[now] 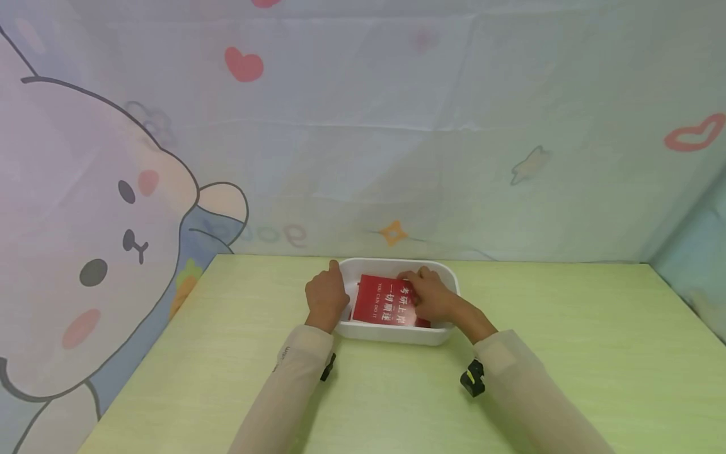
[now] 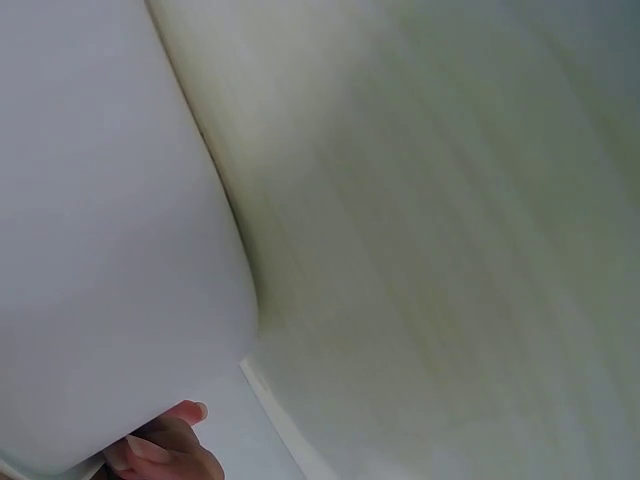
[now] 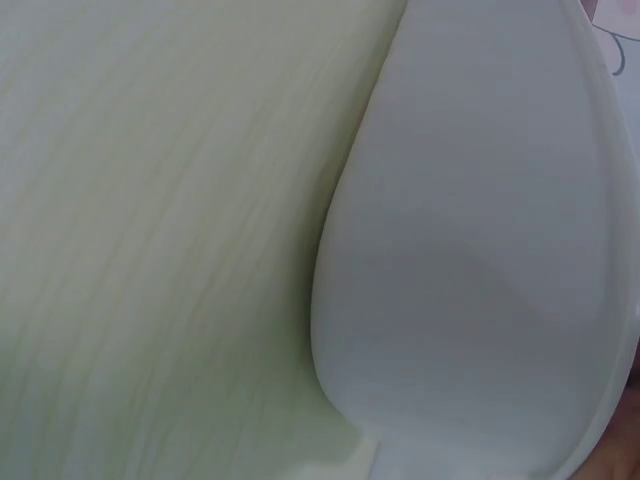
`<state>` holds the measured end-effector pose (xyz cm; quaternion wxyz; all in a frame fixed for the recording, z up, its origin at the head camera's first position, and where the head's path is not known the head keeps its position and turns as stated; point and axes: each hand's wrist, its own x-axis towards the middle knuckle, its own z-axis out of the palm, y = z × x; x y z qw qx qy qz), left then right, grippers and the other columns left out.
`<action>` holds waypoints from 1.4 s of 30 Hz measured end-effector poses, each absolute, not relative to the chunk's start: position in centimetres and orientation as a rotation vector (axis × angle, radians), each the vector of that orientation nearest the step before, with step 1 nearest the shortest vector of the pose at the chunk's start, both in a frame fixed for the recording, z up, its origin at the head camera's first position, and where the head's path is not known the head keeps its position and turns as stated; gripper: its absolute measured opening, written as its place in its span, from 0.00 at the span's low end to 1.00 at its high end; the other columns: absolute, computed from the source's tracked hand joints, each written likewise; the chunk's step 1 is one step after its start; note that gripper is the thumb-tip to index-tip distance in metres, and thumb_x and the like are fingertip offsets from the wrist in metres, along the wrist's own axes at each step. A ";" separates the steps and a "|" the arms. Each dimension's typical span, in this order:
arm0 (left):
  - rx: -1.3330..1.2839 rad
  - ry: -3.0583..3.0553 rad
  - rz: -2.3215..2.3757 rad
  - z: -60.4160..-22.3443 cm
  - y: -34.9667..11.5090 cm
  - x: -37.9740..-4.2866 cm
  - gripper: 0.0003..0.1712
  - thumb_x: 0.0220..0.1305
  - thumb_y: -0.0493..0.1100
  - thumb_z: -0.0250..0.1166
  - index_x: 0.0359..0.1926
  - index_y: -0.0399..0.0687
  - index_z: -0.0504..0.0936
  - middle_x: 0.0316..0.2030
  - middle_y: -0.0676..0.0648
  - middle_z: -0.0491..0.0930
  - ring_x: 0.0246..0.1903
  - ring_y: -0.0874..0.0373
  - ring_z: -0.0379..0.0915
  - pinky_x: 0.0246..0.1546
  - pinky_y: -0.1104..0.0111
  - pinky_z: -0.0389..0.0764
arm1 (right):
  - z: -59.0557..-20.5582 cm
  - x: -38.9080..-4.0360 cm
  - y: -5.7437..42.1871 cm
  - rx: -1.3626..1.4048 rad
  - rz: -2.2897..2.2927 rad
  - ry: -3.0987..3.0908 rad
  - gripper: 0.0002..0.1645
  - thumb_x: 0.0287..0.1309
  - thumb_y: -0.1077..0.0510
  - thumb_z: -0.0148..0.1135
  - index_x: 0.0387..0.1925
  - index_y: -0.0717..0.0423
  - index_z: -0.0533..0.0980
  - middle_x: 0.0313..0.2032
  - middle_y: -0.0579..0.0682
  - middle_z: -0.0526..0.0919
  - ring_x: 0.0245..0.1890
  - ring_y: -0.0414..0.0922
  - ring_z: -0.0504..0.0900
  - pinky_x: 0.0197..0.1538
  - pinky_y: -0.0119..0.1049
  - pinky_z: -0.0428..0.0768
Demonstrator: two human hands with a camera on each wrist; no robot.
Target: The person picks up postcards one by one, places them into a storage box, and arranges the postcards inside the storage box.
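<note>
A white plastic basin (image 1: 391,334), oblong with rounded corners, sits near the table's far edge. Inside lies a red booklet (image 1: 374,301) with white Chinese lettering and "YOU CAN DO IT" on its cover. My left hand (image 1: 327,293) grips the basin's left rim, thumb upward. Reaching in over the right end, my right hand (image 1: 433,297) has bent fingers on the booklet's right part and covers some of it. In the left wrist view, curled fingers (image 2: 165,455) show at the edge of the basin's wall (image 2: 110,220). The basin's outer side (image 3: 470,240) fills much of the right wrist view.
The pale yellow-green table (image 1: 567,328) extends to both sides of the basin. Close behind it hangs a printed cloth (image 1: 351,157) with hearts and a cartoon bear (image 1: 102,221). Black straps (image 1: 472,378) show under the sleeves.
</note>
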<state>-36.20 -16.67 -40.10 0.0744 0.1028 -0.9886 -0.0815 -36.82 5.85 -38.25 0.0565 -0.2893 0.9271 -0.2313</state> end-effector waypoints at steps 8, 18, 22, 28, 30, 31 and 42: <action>0.320 -2.978 -0.242 -39.8 -16.5 -36.3 0.28 0.57 0.41 0.70 0.56 0.41 0.70 0.34 0.41 0.85 0.32 0.48 0.84 0.34 0.59 0.84 | -38.6 -37.1 5.8 -0.882 -0.664 2.847 0.39 0.52 0.68 0.62 0.68 0.63 0.66 0.49 0.63 0.72 0.49 0.56 0.69 0.55 0.50 0.75; 0.317 -2.981 -0.259 -39.8 -16.5 -36.2 0.28 0.58 0.42 0.70 0.56 0.41 0.70 0.36 0.40 0.85 0.33 0.47 0.84 0.35 0.58 0.85 | -38.7 -36.8 5.3 -0.716 -0.655 2.858 0.34 0.54 0.69 0.63 0.64 0.62 0.68 0.55 0.61 0.75 0.52 0.53 0.74 0.63 0.51 0.76; 0.320 -2.986 -0.264 -39.7 -16.5 -36.2 0.28 0.58 0.42 0.69 0.57 0.41 0.70 0.37 0.40 0.85 0.34 0.47 0.85 0.36 0.58 0.85 | -38.7 -36.6 5.3 -0.714 -0.653 2.875 0.29 0.54 0.69 0.63 0.59 0.64 0.72 0.52 0.60 0.77 0.51 0.52 0.76 0.63 0.50 0.76; 0.331 -3.003 -0.263 -39.8 -16.3 -36.2 0.30 0.58 0.42 0.70 0.58 0.41 0.70 0.37 0.40 0.85 0.35 0.47 0.84 0.37 0.58 0.85 | -38.9 -36.6 5.4 -0.715 -0.619 2.899 0.25 0.51 0.69 0.64 0.54 0.66 0.76 0.46 0.58 0.80 0.48 0.51 0.77 0.60 0.49 0.77; 0.338 -3.013 -0.260 -39.9 -16.2 -36.2 0.31 0.58 0.43 0.70 0.59 0.41 0.69 0.38 0.40 0.85 0.35 0.47 0.84 0.37 0.58 0.85 | -39.1 -36.7 5.4 -0.718 -0.595 2.902 0.24 0.51 0.69 0.64 0.53 0.66 0.76 0.45 0.58 0.80 0.46 0.50 0.77 0.59 0.48 0.77; 0.337 -3.018 -0.259 -40.0 -16.2 -36.2 0.31 0.58 0.43 0.70 0.60 0.41 0.69 0.38 0.40 0.85 0.35 0.47 0.84 0.38 0.58 0.85 | -39.2 -36.7 5.4 -0.708 -0.590 2.902 0.24 0.51 0.69 0.65 0.53 0.66 0.76 0.45 0.57 0.80 0.46 0.50 0.77 0.59 0.48 0.77; 0.326 -3.004 -0.258 -40.1 -16.5 -36.2 0.30 0.57 0.43 0.70 0.58 0.41 0.70 0.37 0.40 0.86 0.34 0.47 0.85 0.37 0.58 0.86 | -39.1 -36.6 5.1 -0.733 -0.557 2.909 0.23 0.50 0.68 0.66 0.51 0.65 0.78 0.43 0.56 0.81 0.44 0.49 0.76 0.58 0.47 0.77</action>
